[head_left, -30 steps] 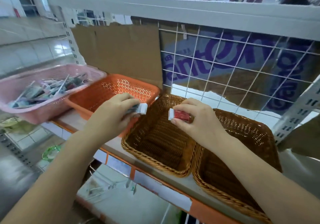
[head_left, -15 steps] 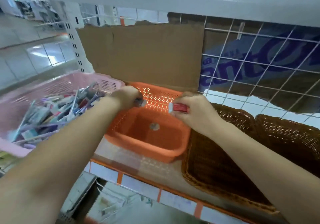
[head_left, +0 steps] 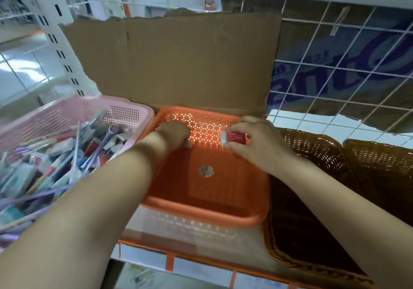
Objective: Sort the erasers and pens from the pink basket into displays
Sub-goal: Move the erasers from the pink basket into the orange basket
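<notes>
The right hand pinches a red-sleeved white eraser above the far wall of the orange plastic basket, the left hand curled, I cannot tell on what; released carelessly, the eraser might bounce into the neighbouring brown wicker basket.

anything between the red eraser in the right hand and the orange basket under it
Nothing visible. The right hand pinches the red eraser over the back of the orange basket, and the floor below it is bare. The left hand, holding a small pale item, is off to the side.
</notes>
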